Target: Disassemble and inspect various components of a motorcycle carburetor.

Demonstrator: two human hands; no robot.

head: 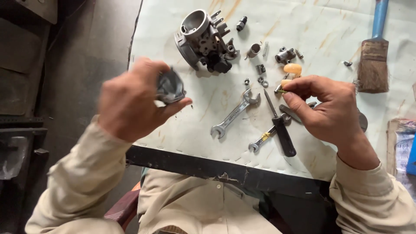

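Near the worktop's (303, 26) left edge — left hand (130, 104) grips a dark cover (170, 86); right hand (327, 108) pinches a small brass part (282, 91) — best kept steady, clear of wrenches (236, 113).

Left hand (132, 102): raised at near left, back to camera, fingers curled in a pinch, beige sleeve.
Right hand (329, 108): lower right, fingertips pinched together, wrist bent, beige sleeve.
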